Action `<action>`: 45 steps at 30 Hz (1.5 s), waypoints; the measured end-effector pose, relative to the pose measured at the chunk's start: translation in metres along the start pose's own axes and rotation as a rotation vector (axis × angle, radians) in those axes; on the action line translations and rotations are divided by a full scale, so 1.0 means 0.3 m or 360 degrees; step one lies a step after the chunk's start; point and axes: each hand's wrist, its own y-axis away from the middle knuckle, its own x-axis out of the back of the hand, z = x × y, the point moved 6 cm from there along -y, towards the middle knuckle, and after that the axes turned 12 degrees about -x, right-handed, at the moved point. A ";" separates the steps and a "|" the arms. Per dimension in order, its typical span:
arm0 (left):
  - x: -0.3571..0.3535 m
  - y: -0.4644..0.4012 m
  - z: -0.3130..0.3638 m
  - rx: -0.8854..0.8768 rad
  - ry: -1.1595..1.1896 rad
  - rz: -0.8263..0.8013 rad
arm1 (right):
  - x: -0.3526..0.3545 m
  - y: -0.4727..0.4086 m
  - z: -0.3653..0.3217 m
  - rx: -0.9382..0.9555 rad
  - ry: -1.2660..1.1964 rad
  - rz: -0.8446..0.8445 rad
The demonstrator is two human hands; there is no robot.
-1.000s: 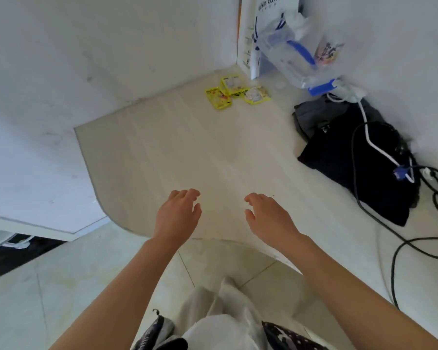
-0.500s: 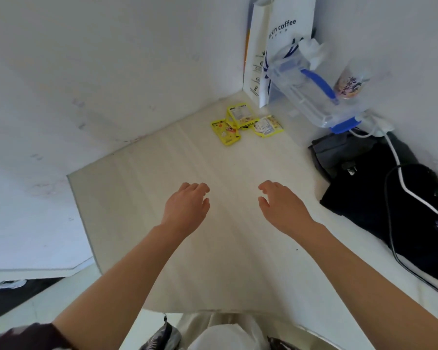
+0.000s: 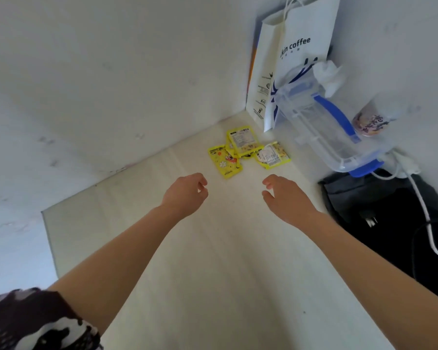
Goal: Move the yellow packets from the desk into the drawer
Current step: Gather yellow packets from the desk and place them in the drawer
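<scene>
Three flat yellow foil packets (image 3: 247, 150) lie overlapping in the far corner of the pale wood worktop (image 3: 213, 248), near a white paper bag (image 3: 296, 59). Left hand (image 3: 185, 194) and right hand (image 3: 285, 197) hover short of them, each grip loosely curled, empty, readied to pick. No drawer in view.

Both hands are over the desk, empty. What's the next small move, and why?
Probably reach the left hand forward to the nearest yellow packet. Both hands are open and short of the packets, which lie on the desk near the corner; the right hand could take the right packet.
</scene>
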 end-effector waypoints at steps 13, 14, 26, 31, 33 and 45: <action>-0.094 -0.477 -0.012 0.0243 0.0284 0.0193 | 0.070 -0.519 -0.096 -0.0143 -0.0154 -0.0036; -0.103 -0.503 -0.014 0.0272 0.0303 0.0202 | 0.064 -0.546 -0.104 -0.0141 -0.0136 -0.0041; -0.138 -0.675 -0.032 0.0435 0.0621 0.0443 | -0.010 -0.689 -0.115 -0.0261 -0.0017 0.0067; -0.137 -0.684 -0.028 0.0495 0.0676 0.0450 | -0.014 -0.696 -0.116 -0.0314 -0.0128 0.0059; -0.130 -0.674 -0.025 0.0543 0.0732 0.0503 | -0.014 -0.695 -0.114 -0.0349 -0.0220 0.0043; -0.121 -0.544 -0.066 0.0776 0.1243 0.0613 | 0.020 -0.633 -0.006 -0.0462 -0.0609 -0.0030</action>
